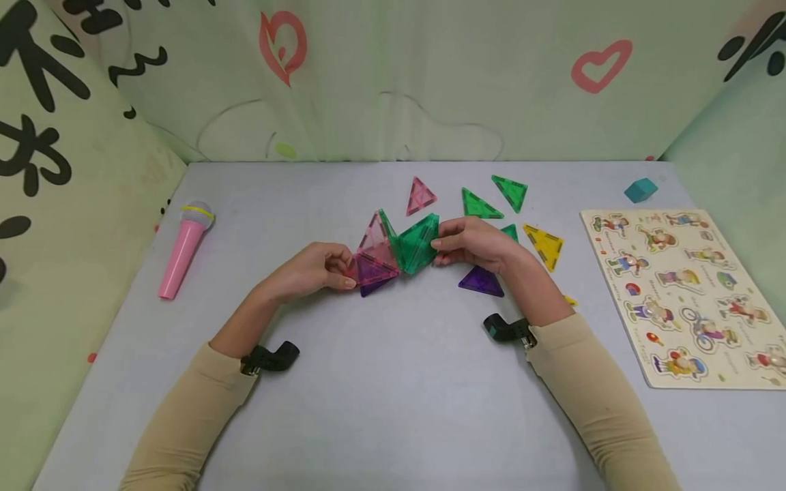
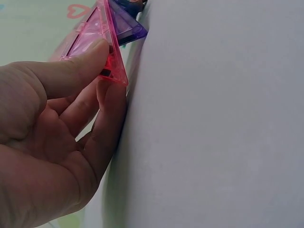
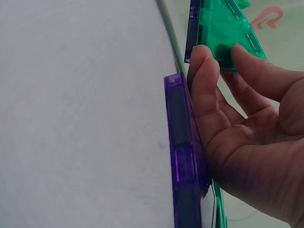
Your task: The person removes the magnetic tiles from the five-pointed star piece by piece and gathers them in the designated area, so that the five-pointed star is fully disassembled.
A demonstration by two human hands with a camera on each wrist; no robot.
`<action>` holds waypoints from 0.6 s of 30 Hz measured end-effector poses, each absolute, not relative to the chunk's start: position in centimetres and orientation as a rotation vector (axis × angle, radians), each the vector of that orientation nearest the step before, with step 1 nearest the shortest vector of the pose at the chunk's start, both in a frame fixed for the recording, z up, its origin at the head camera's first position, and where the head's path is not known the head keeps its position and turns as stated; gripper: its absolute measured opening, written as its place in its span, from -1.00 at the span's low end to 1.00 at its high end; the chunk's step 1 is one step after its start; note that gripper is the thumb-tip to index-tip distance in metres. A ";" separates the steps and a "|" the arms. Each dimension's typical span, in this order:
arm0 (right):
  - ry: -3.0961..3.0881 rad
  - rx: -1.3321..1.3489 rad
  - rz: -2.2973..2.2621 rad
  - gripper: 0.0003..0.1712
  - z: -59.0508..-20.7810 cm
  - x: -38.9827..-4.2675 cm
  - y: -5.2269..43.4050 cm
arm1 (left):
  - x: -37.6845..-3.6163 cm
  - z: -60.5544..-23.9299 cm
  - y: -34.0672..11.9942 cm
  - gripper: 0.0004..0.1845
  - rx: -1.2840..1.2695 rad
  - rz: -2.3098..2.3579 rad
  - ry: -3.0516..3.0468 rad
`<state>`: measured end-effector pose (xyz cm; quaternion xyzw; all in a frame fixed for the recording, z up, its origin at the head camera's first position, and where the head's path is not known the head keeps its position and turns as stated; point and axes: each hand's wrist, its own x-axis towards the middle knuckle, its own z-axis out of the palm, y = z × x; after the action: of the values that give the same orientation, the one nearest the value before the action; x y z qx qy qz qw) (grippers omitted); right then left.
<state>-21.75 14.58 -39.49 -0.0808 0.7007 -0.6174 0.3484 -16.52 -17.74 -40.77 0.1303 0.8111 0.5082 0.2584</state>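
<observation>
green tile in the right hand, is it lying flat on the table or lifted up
Lifted up. The right hand pinches the green tile by its corner, tilted off the table and joined to the pink tile.

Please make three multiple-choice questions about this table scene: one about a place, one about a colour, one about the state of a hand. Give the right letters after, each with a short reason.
1. Where does the pink toy microphone lie?
A. on the puzzle board
B. on the table's left side
C. under the tiles

2. What colour is the tile that the right hand pinches?
A. green
B. yellow
C. white

3. How is the left hand?
A. flat on the table
B. off the table, holding nothing
C. pinching the pink tile

Answers: 1 B, it lies left of the hands, far from the puzzle board. 2 A, thumb and fingers close on the green tile. 3 C, the thumb presses the pink tile against the fingers.
</observation>
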 end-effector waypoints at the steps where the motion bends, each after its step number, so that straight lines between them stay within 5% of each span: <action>1: 1.819 -0.210 -1.598 -0.78 -39.5 -21.8 14.6 | -16.5 -40.8 -17.7 -0.79 0.354 1.384 2.197; 18: 1.875 -0.218 -1.570 -0.72 -39.5 -21.5 14.4 | -16.5 -40.7 -17.6 -0.81 0.399 1.407 2.227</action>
<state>-21.53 14.41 -39.48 -0.0835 0.7190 -0.6023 0.3365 -16.49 -17.63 -40.70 0.1455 0.8121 0.5132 0.2366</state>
